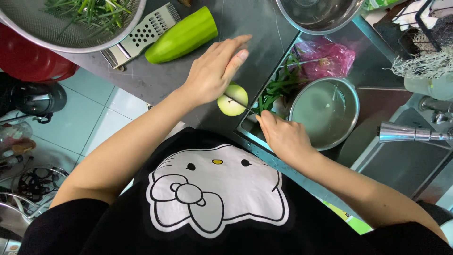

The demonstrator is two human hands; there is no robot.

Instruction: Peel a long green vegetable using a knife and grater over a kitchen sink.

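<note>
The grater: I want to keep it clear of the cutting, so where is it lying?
In the head view the grater lies at the upper left of the grey counter, between the mesh strainer of greens and the long green vegetable.

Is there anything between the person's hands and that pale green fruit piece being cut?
Nothing visible. The left hand rests directly on the pale green piece, and the knife blade in the right hand already touches it.

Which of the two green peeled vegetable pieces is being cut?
The small round pale-green piece under the left hand, knife blade in it; the long one lies untouched beside the grater.
</note>
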